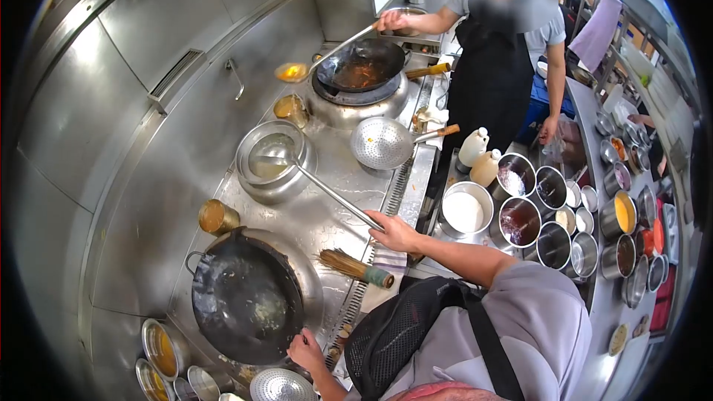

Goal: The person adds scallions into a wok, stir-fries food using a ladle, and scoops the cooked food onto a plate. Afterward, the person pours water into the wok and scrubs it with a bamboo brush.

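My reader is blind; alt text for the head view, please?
A person's right hand holds a long-handled metal ladle at a round steel pot; the left hand is at the rim of a large black wok. Beyond, a black-aproned co-worker holds another ladle.

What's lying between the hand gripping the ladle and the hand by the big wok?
A straw brush with a green-wrapped handle lies between the right hand and the left hand, as the head view shows.

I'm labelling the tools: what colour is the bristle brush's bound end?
The bound end is green, best seen in the head view.
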`<state>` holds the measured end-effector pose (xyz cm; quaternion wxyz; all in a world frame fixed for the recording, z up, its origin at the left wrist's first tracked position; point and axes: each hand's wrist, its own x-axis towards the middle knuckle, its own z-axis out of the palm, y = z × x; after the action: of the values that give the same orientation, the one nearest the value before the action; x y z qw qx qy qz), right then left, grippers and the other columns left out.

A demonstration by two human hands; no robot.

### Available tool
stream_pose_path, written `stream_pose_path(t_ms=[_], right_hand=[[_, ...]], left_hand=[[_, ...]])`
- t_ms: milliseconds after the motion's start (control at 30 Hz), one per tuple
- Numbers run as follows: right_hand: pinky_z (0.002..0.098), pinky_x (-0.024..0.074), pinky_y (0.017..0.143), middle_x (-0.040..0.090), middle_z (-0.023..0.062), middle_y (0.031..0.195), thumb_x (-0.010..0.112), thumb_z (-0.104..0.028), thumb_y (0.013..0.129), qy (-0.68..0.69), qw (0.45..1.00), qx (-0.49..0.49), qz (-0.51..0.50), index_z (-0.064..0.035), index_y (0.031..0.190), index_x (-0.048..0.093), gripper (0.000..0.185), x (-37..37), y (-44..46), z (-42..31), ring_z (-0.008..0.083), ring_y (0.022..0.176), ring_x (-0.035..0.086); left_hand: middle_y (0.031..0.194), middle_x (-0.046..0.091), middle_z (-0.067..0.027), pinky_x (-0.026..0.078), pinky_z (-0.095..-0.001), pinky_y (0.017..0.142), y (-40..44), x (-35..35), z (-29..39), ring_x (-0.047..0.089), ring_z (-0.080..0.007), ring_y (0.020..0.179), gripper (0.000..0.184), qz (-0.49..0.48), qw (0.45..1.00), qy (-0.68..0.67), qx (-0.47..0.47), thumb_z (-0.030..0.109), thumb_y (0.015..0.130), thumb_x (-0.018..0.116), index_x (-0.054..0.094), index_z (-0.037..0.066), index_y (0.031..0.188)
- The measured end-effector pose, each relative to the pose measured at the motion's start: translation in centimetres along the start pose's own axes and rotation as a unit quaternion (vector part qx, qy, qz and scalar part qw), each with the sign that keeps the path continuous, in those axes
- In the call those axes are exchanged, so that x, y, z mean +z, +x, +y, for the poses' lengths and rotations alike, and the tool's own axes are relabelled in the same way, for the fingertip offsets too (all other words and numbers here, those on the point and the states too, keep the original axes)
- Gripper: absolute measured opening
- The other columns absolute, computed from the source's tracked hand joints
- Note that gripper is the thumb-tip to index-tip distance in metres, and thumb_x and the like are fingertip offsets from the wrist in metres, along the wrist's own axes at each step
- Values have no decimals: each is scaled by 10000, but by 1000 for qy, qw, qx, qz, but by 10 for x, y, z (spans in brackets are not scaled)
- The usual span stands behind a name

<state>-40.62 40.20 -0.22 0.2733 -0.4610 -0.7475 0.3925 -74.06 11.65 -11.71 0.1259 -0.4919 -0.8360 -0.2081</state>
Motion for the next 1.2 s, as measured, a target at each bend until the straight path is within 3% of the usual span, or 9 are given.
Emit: stream_pose_path(t_ms=[200,267,300,333,367,667,933,1033,1200], right_hand=[[484,521,921,686,292,1124,601,-234,970,11,1000,22,-11,-62,1489,421,576,6,46,20,453,1024,674],[472,520,929,683,291,1147,603,-243,974,16,999,46,-15,-52,1491,422,581,4,57,22,433,1033,682],[469,522,919,687,290,1132,601,-239,977,30,999,40,-21,-51,1490,422,575,2,62,23,428,1024,686],[466,525,910,691,289,1116,598,-236,980,43,998,33,-27,-51,1489,422,569,0,67,24,422,1014,690],[511,515,925,681,323,1091,599,-239,971,57,997,40,-33,-64,1489,408,580,-1,71,26,485,1026,659],[515,520,905,686,320,1051,596,-226,964,16,998,48,-43,-29,1472,418,573,-24,95,33,480,985,668],[523,512,946,677,300,1133,568,-172,931,-36,999,0,-25,-45,1459,445,557,-27,157,59,488,1048,645],[528,517,947,659,292,1194,548,-130,911,-94,991,67,-75,-44,1395,509,493,-28,203,43,469,1101,636],[541,547,880,695,300,1091,554,-131,896,-144,986,59,-52,8,1225,615,362,16,290,35,449,1033,685]], left_hand=[[606,555,-124,408,-468,624,7,-14,9,578,-328,615,362,-12,1000,-25,-3,243,915,706,553,55,645],[593,526,-114,395,-442,624,17,-33,28,546,-295,594,357,-26,985,-105,-136,232,931,703,554,52,660],[631,513,-96,386,-428,631,20,-35,30,512,-272,597,288,-20,985,-92,-144,202,954,681,574,50,734],[631,513,-96,386,-428,631,26,-34,34,512,-272,597,288,-23,985,-93,-142,202,954,681,574,50,734],[668,514,-89,389,-428,643,36,-33,37,513,-273,614,255,4,985,-102,-138,194,963,667,577,50,773],[816,538,-103,413,-418,725,129,-6,108,530,-282,738,147,33,976,-215,33,155,945,650,590,40,877],[872,576,-120,440,-449,798,120,48,154,570,-314,844,130,-41,946,-317,58,112,900,679,572,41,883],[883,584,-127,447,-436,805,114,57,160,567,-314,836,113,-49,944,-323,56,87,890,685,581,43,900],[885,589,-127,473,-420,768,117,38,163,572,-308,834,83,-23,938,-344,39,32,886,677,600,20,916]])
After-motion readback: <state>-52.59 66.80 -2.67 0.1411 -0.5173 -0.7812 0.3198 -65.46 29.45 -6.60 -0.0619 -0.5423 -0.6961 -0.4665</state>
